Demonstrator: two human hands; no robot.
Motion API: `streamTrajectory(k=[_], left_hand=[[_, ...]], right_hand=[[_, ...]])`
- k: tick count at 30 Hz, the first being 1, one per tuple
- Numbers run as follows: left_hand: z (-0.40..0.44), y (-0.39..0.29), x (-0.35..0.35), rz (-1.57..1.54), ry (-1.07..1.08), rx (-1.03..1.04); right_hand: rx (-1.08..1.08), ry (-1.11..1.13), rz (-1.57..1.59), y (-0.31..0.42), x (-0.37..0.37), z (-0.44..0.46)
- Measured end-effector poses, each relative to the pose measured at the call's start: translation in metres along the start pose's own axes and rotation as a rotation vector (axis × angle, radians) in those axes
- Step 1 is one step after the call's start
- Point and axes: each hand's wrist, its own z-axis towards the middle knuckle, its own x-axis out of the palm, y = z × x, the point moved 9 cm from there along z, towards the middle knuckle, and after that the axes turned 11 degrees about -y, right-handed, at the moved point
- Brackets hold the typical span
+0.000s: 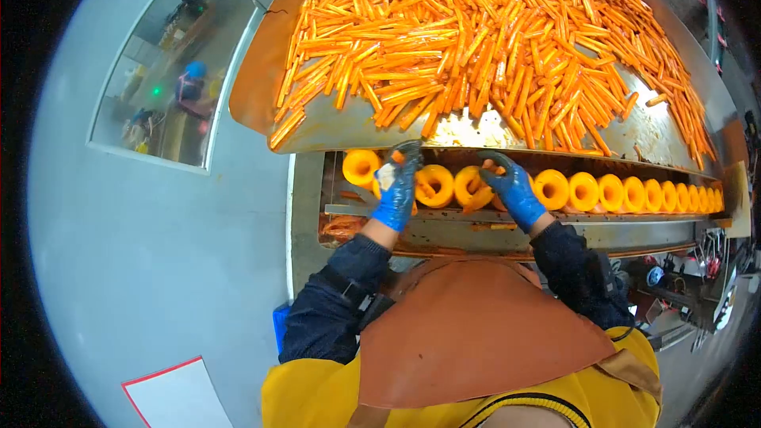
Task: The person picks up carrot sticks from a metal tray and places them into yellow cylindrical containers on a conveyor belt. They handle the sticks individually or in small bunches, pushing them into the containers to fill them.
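Observation:
A wide metal tray (333,128) holds a heap of glossy orange sticks (476,40); what they are made of I cannot tell. Below its front lip runs a row of yellow funnel-shaped cups (583,190). My left hand (398,186), in a blue glove darkened at the fingers, is over the row's left part, fingers curled around the end of an orange stick (397,156). Further right, my gloved right hand (514,189) pinches another orange stick (492,166) above the cups. Orange sticks poke out of the cups (434,186) between my hands.
A metal ledge (618,235) runs along the front of the cups. Reddish-orange plastic-looking material (342,227) lies at its left end. On the left are a pale wall (214,269) and a window (162,71), with a blue-capped person (193,91) beyond. Machinery (674,281) stands at right.

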Motion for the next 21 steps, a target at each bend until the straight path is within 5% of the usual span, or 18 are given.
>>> streamTrajectory(k=[3,6,8,10,11,14,20,21], left_hand=[[0.0,0.006,0.043,0.216,0.177,0.308],[-0.012,0.046,0.061,0.418,0.418,0.125],[-0.01,0.049,0.068,0.526,0.377,0.301],[-0.022,0.007,0.074,0.341,0.315,0.419],[-0.027,-0.007,0.077,0.384,0.299,0.587],[-0.028,0.019,0.087,0.952,0.414,0.467],[-0.022,-0.003,0.058,0.705,0.392,0.258],[-0.013,-0.013,0.045,0.62,0.246,0.378]], right_hand=[[-0.141,-0.098,-0.086,0.004,-0.022,0.002],[-0.123,-0.132,0.009,0.008,-0.036,0.003],[-0.205,-0.138,-0.016,0.012,-0.038,0.004],[-0.049,-0.157,0.059,0.018,-0.035,-0.002],[-0.18,-0.168,0.027,0.029,-0.034,-0.003],[-0.242,-0.197,0.058,0.041,-0.033,-0.003],[-0.282,-0.174,0.045,0.055,-0.028,-0.004],[-0.331,-0.175,0.009,0.055,-0.023,-0.003]])
